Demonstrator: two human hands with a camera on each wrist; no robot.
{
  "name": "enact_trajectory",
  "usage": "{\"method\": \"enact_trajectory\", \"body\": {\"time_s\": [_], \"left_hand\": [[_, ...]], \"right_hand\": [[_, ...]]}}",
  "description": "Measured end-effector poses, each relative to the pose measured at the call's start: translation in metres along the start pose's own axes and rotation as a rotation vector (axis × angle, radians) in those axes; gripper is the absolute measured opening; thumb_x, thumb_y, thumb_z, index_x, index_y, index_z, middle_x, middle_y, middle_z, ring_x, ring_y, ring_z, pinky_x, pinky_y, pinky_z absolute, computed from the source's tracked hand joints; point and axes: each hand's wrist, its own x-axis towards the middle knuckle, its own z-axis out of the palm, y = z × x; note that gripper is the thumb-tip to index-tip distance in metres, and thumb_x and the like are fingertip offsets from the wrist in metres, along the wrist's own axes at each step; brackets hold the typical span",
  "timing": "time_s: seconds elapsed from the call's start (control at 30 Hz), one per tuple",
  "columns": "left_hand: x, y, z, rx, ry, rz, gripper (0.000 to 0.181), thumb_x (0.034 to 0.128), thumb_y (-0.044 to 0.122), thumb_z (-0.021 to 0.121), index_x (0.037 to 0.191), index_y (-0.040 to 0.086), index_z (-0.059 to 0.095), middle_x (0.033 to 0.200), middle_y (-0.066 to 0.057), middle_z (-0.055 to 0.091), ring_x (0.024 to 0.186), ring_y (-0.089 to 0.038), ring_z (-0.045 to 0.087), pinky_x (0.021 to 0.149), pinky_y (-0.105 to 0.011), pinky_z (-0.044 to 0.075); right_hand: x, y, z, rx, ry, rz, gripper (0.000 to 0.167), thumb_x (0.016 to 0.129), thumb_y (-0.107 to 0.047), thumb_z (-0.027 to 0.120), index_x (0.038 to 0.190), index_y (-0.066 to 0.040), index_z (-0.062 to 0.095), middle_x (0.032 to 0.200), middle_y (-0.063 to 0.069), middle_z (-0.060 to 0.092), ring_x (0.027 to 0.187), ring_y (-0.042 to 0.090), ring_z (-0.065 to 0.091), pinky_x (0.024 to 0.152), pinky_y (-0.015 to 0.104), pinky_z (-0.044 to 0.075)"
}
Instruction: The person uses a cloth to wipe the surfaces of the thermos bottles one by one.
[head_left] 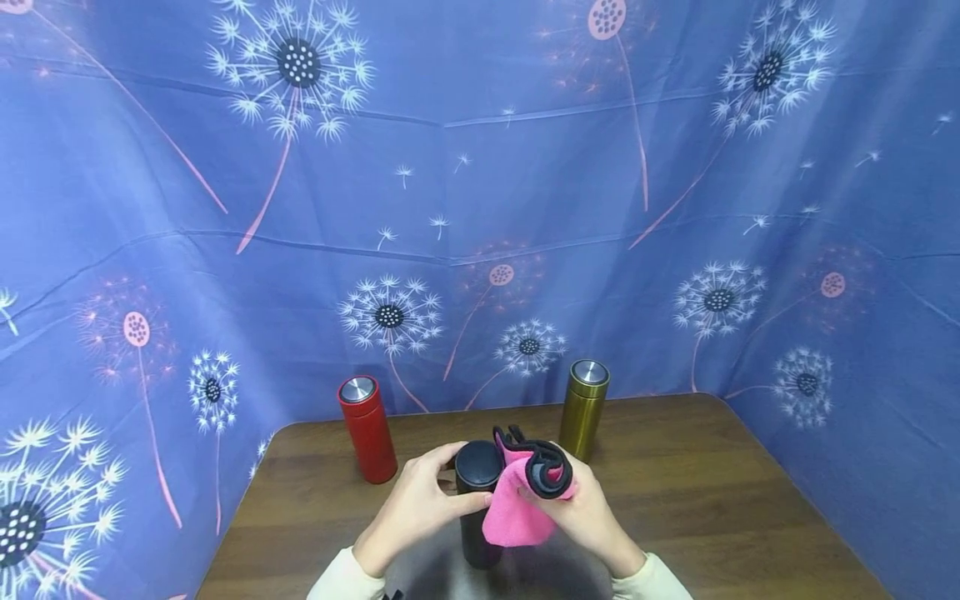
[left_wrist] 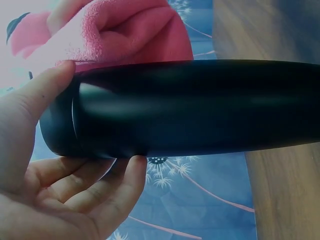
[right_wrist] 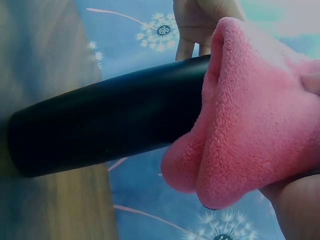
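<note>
A black bottle (head_left: pixel 480 533) stands upright near the table's front. My left hand (head_left: pixel 423 500) grips its upper part, thumb on one side and fingers on the other; the left wrist view shows this hand (left_wrist: pixel 65 150) around the lid end of the bottle (left_wrist: pixel 190 107). In my right hand (head_left: pixel 592 517) is a bunched pink cloth (head_left: pixel 517 508) with black edging, held against the bottle's right side near the top. The cloth (right_wrist: pixel 255 115) hides most of my right fingers and the bottle's upper end in the right wrist view.
A red bottle (head_left: pixel 369 433) with a silver lid stands at the back left of the wooden table (head_left: pixel 697 475). At the back, behind my right hand, stands a gold bottle (head_left: pixel 583 412). A blue curtain (head_left: pixel 480 192) with dandelion prints hangs behind the table.
</note>
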Motion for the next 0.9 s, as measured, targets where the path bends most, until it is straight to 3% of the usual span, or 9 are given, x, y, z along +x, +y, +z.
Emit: {"method": "enact_trajectory", "body": {"time_s": [0.3,0.43,0.63,0.9], "left_hand": [[0.004,0.0,0.001,0.012,-0.015,0.019,0.057,0.0784,0.039,0.086,0.128,0.018,0.065,0.11,0.006,0.07,0.091,-0.009,0.07,0.078,-0.028,0.058],[0.005,0.0,0.0,0.018,-0.024,0.018,0.058,0.0783,0.042,0.086,0.128,0.02,0.065,0.111,0.007,0.069,0.092,-0.008,0.07,0.079,-0.027,0.057],[0.006,0.0,-0.002,0.024,-0.03,0.021,0.06,0.0765,0.043,0.087,0.128,0.02,0.066,0.112,0.009,0.069,0.095,-0.008,0.069,0.079,-0.025,0.057],[0.008,0.005,-0.007,0.099,-0.056,0.034,0.062,0.0765,0.041,0.087,0.129,0.018,0.063,0.112,0.007,0.069,0.09,-0.006,0.068,0.073,-0.024,0.057]], "right_hand": [[0.007,0.011,0.005,0.035,-0.022,-0.001,0.042,0.08,0.004,0.079,0.118,-0.008,0.065,0.109,0.003,0.07,0.1,0.016,0.066,0.087,0.03,0.053],[0.002,0.018,0.008,0.045,-0.014,0.009,0.042,0.08,0.006,0.079,0.119,-0.003,0.065,0.111,0.004,0.07,0.101,0.015,0.066,0.089,0.029,0.052],[-0.01,0.028,0.014,-0.025,-0.008,0.043,0.047,0.077,0.005,0.082,0.119,-0.008,0.065,0.108,-0.002,0.069,0.098,0.013,0.065,0.085,0.027,0.052],[-0.02,0.021,0.02,0.016,-0.054,-0.018,0.043,0.074,0.013,0.079,0.111,-0.003,0.064,0.103,0.001,0.069,0.095,0.013,0.065,0.084,0.026,0.052]]}}
